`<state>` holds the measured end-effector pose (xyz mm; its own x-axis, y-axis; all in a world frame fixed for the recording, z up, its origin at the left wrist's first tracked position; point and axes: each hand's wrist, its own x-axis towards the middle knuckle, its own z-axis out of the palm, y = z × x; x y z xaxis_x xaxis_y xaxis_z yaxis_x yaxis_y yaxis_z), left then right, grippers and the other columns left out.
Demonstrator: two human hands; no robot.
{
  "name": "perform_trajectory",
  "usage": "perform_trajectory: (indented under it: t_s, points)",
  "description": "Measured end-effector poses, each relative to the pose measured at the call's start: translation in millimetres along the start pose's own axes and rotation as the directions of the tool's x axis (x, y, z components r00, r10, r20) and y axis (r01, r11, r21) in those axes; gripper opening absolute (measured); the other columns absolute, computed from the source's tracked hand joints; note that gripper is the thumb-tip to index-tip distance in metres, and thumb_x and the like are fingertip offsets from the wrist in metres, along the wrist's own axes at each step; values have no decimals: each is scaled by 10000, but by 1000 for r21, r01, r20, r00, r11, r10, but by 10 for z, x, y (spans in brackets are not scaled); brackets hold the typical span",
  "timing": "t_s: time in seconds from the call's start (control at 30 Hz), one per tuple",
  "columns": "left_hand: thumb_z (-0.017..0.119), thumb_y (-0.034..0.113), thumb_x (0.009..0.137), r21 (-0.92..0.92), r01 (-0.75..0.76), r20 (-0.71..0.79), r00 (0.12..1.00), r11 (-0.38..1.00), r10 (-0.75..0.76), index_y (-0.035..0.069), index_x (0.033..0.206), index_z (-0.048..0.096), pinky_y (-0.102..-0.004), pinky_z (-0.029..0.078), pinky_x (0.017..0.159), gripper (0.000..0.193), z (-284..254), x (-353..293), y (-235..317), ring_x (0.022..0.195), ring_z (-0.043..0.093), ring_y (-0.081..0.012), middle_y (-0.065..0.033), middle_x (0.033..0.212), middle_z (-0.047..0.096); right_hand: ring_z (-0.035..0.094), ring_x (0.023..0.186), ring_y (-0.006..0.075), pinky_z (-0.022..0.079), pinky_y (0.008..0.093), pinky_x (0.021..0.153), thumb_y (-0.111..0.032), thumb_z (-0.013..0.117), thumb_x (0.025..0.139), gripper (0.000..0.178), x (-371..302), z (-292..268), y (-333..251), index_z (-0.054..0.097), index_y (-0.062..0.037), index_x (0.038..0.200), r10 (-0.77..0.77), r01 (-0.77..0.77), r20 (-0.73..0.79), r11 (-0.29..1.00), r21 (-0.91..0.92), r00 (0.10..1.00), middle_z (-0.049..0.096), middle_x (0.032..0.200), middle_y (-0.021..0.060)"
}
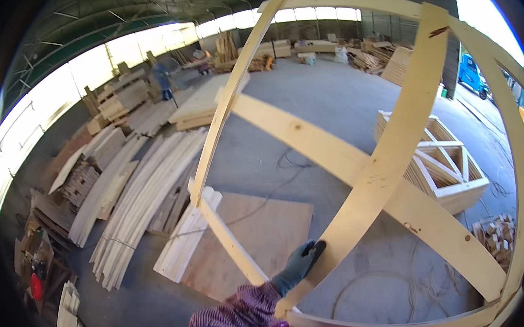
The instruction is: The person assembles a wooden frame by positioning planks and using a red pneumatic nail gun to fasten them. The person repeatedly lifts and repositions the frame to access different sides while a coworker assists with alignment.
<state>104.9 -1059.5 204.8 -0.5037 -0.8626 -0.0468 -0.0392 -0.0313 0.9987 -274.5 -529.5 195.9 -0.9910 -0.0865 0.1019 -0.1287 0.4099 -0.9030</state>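
Note:
A large frame of pale wooden planks [388,165] stands tilted in front of me and fills the right half of the view. One long diagonal brace [303,130] crosses behind its wide middle plank. My left hand [299,266], in a grey glove with dark fingertips, is closed on the left edge of that middle plank, low down. Part of its grip is hidden behind the wood. A checked sleeve covers my left forearm. Only a scrap of sleeve shows at the lower edge on my right side; my right hand is out of view.
A plywood sheet [252,229] lies on the floor beyond the frame, with white boards [188,237] along it. Long planks [146,198] are stacked at left. Triangular braced frames [442,159] stand at right. Cables cross the floor. A person [163,82] is far left.

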Motion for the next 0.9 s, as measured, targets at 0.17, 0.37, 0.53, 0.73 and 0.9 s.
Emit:
perform_trajectory:
  t_s: [0.17, 0.37, 0.53, 0.73, 0.9]
  points:
    - [581, 342, 957, -6, -71, -256, 964, 997, 67, -9, 1063, 633, -240, 433, 731, 370, 398, 364, 78, 827, 497, -76, 10, 883, 604, 360, 1346, 238, 278, 338, 1117, -376, 354, 1026, 583, 1577, 549, 167, 320, 36, 1437, -69, 64, 102, 996, 56, 992, 359, 1479, 149]
    - [518, 158, 973, -101, -43, -469, 883, 994, -9, -20, 1111, 621, -235, 453, 783, 248, 692, 1028, 16, 872, 540, -102, 8, 978, 606, 356, 1349, 239, 276, 340, 1118, -373, 351, 1027, 582, 3224, 1423, 392, 319, 40, 1436, -193, 165, 176, 973, 159, 965, 356, 1480, 152]
    - [480, 173, 996, -37, -40, -465, 885, 999, 19, -37, 1227, 568, -259, 459, 890, 324, 836, 2052, 21, 1008, 560, -121, -32, 1130, 608, 431, 1263, 214, 322, 349, 1075, -402, 375, 1022, 604, 4095, 2607, 146, 363, 64, 1407, -155, 66, 187, 909, 411, 970, 455, 1391, 132]
    - [502, 163, 991, -167, -53, -493, 869, 985, -37, -51, 1209, 583, -254, 454, 937, 317, 1036, 3930, 308, 1056, 575, -148, -81, 1160, 621, 468, 1213, 168, 359, 302, 1036, -391, 429, 1012, 561, 4942, 3665, -984, 458, 53, 1353, -63, -27, 217, 920, 391, 974, 504, 1346, 91]
    - [560, 343, 972, -159, 16, -234, 971, 987, -53, 2, 1100, 631, -246, 437, 769, 371, 1896, 5581, 607, 856, 523, -81, 23, 980, 599, 502, 1176, 141, 375, 284, 1025, -378, 476, 997, 551, 6077, 4016, -832, 461, 43, 1352, 16, -45, 59, 851, 523, 998, 527, 1322, 53]
